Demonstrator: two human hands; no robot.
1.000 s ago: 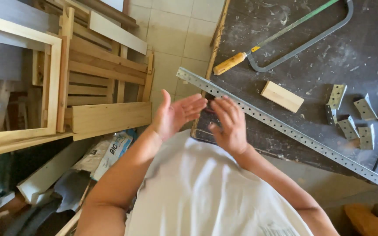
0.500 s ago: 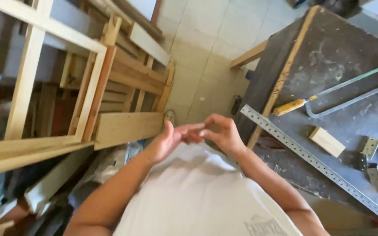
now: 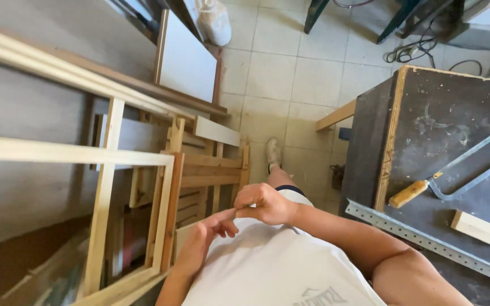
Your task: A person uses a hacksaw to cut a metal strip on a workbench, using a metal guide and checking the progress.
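Fingers [image 3: 256, 199] of the right hand [image 3: 265, 205] are curled and pinch the left hand's [image 3: 202, 241] index fingertip, while the left hand's other fingers lie loosely bent, holding nothing, in front of the white shirt [image 3: 273, 272]. Stacked wooden frames [image 3: 137, 192] stand to the left, and the dark tabletop [image 3: 443, 124] on the right carries a perforated metal strip [image 3: 426, 241], a hacksaw [image 3: 455, 170] and 1 small wooden block [image 3: 481, 229].

Both hands meet in front of a white shirt [image 3: 267, 272], left of the dark workbench [image 3: 443, 136]. The right hand [image 3: 265, 204] pinches the extended finger of the left hand [image 3: 205, 241]. On the workbench lie a wooden-handled hacksaw [image 3: 426, 190], a small wood block [image 3: 480, 229] and a perforated metal strip [image 3: 415, 241]. Wooden frames [image 3: 137, 187] stand well left of the workbench.
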